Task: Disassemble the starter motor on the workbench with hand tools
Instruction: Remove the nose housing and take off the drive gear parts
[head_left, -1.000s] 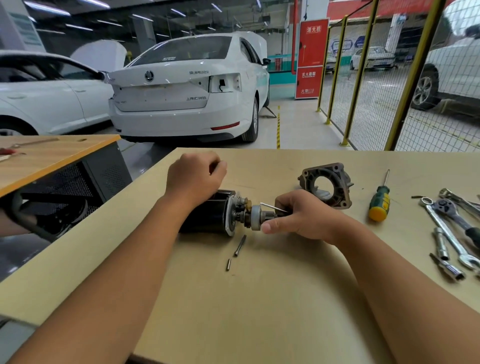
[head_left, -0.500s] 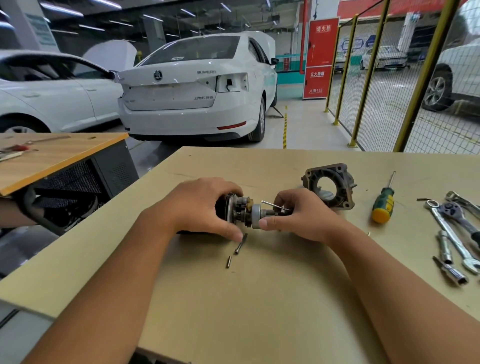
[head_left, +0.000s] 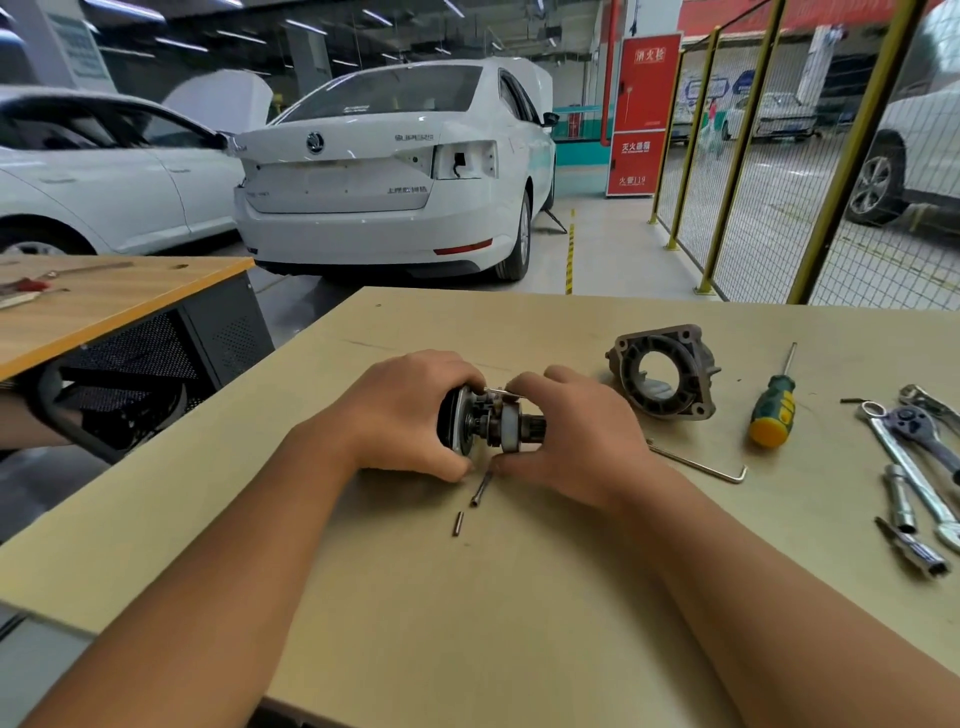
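Head view: starter motor (head_left: 483, 422) lies mid-tabletop (head_left: 519, 597), its long axis running 9 to 3 o'clock. Left hand (head_left: 410, 415) fingers wrap the body at 9; right hand (head_left: 566, 431) fingers pinch the pinion end at 3, equally near.

Both hands on the starter motor (head_left: 483, 422) at counter (head_left: 519, 597) centre: left hand (head_left: 410, 415) grips the body, right hand (head_left: 571, 431) pinches the pinion end. Two loose pins (head_left: 480, 488) just below the hands. Nose housing (head_left: 662, 371), hex key (head_left: 701, 462), screwdriver (head_left: 774, 410), wrenches (head_left: 914, 457) right of right hand.
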